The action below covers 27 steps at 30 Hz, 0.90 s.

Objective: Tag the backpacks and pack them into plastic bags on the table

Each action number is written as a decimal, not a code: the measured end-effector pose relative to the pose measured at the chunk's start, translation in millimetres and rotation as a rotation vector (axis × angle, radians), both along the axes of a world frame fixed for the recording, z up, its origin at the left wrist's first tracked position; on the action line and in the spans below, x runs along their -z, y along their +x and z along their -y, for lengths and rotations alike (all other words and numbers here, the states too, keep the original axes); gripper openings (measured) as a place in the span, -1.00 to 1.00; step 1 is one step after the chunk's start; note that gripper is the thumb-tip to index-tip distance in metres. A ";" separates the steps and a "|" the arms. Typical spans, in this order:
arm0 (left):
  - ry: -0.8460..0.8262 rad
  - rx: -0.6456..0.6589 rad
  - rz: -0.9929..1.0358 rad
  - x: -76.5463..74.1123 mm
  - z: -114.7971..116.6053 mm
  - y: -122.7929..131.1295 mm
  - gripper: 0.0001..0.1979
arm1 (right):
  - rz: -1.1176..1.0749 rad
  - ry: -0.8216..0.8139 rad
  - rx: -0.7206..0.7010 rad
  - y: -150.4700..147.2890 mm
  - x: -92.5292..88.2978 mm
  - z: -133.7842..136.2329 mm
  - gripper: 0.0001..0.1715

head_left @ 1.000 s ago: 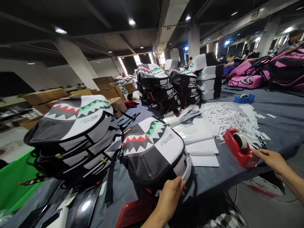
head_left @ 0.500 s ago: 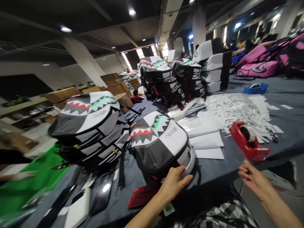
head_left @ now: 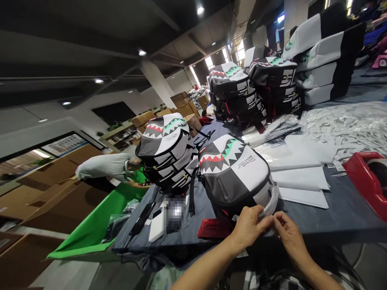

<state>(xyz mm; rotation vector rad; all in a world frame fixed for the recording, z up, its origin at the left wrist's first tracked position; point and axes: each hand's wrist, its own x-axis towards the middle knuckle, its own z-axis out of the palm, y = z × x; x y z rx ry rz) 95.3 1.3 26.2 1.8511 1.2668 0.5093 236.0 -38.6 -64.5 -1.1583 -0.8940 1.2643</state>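
Observation:
A black, grey and white backpack (head_left: 234,171) with a shark-teeth print lies on the grey table (head_left: 338,213) right in front of me. Its padded white handle (head_left: 271,201) curves over the near edge. My left hand (head_left: 249,225) pinches that handle between thumb and fingers. My right hand (head_left: 287,233) meets it from the right, fingertips closed on the same spot. What the right fingers grip is too small to make out.
A stack of like backpacks (head_left: 166,151) stands to the left, taller stacks (head_left: 272,86) at the back. White sheets (head_left: 299,177), a red tape dispenser (head_left: 367,181), a red tag (head_left: 213,228), phones (head_left: 157,221). A person in a white sleeve (head_left: 104,167) bends by a green bin (head_left: 96,225).
My right hand came from the red tape dispenser across to the backpack's handle and joined the left hand. The view swung left, bringing the green bin and the other person into sight.

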 end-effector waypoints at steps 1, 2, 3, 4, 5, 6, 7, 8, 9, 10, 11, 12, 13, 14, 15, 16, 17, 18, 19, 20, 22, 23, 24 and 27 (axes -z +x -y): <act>-0.011 0.011 0.028 2.7 -1.0 -0.2 -0.58 | 0.003 -0.024 -0.021 -0.7 1.1 -0.8 -0.24; -0.029 0.028 0.058 5.0 -2.0 -0.6 -0.60 | 0.007 -0.046 -0.048 -1.0 1.7 -1.5 -0.22; -0.046 0.046 0.082 6.7 -2.8 -1.3 -0.62 | 0.006 -0.062 -0.075 -0.8 1.8 -2.5 -0.20; -0.051 0.065 0.094 8.0 -3.4 -2.1 -0.63 | 0.001 -0.072 -0.095 -0.4 1.6 -4.0 -0.19; -0.043 0.083 0.093 8.6 -3.6 -2.9 -0.64 | -0.009 -0.077 -0.112 0.1 1.2 -6.3 -0.19; -0.026 0.102 0.086 8.8 -3.5 -3.7 -0.66 | -0.022 -0.077 -0.124 0.6 0.7 -9.4 -0.20; 0.002 0.118 0.072 8.6 -3.1 -4.3 -0.67 | -0.037 -0.077 -0.134 0.9 0.2 -13.1 -0.21; 0.036 0.129 0.051 7.8 -2.3 -4.7 -0.69 | -0.051 -0.080 -0.144 0.9 0.0 -17.0 -0.22; 0.069 0.138 0.025 6.7 -1.4 -4.9 -0.71 | -0.063 -0.089 -0.154 0.5 -0.1 -20.6 -0.24; 0.097 0.143 -0.002 5.1 -0.3 -4.8 -0.72 | -0.071 -0.103 -0.162 -0.1 0.0 -23.5 -0.25; 0.117 0.146 -0.026 3.3 0.8 -4.5 -0.72 | -0.077 -0.120 -0.162 -0.8 0.1 -24.9 -0.25; 0.129 0.150 -0.049 1.3 1.9 -4.1 -0.72 | -0.084 -0.136 -0.152 -1.5 0.1 -24.7 -0.25; 0.133 0.153 -0.068 -0.7 2.8 -3.8 -0.72 | -0.084 -0.148 -0.136 -1.9 -0.1 -22.7 -0.25; 0.134 0.158 -0.083 -2.3 3.5 -3.5 -0.72 | -0.095 -0.155 -0.122 -2.0 -0.9 -19.1 -0.26; 0.137 0.161 -0.097 -3.5 3.9 -3.5 -0.72 | -0.131 -0.166 -0.121 -1.6 -2.0 -14.3 -0.27; 0.142 0.163 -0.111 -4.0 4.0 -3.6 -0.72 | -0.201 -0.184 -0.139 -1.0 -3.6 -8.9 -0.31; 0.146 0.160 -0.122 -3.7 3.7 -4.1 -0.71 | -0.308 -0.208 -0.176 -0.2 -5.3 -3.7 -0.35; 0.149 0.154 -0.131 -2.7 3.2 -4.8 -0.70 | -0.447 -0.233 -0.225 0.6 -7.0 0.6 -0.40; 0.152 0.142 -0.136 -1.1 2.3 -5.7 -0.66 | -0.605 -0.252 -0.277 1.2 -8.5 3.7 -0.45; 0.154 0.123 -0.135 0.9 1.3 -6.6 -0.57 | -0.764 -0.260 -0.325 1.6 -9.5 5.1 -0.50; 0.148 0.078 -0.108 5.2 -0.8 -8.4 -0.42 | -1.028 -0.242 -0.404 1.8 -9.9 3.2 -0.53; 0.140 0.065 -0.083 7.2 -1.6 -9.0 -0.40 | -1.135 -0.228 -0.429 2.1 -9.3 0.5 -0.51; 0.133 0.072 -0.059 9.0 -2.2 -9.4 -0.45 | -1.225 -0.216 -0.438 2.7 -8.2 -2.7 -0.49; 0.201 0.168 -0.128 15.9 -1.5 -9.5 -0.65 | -1.352 -0.216 -0.371 9.3 -3.6 -10.3 -0.58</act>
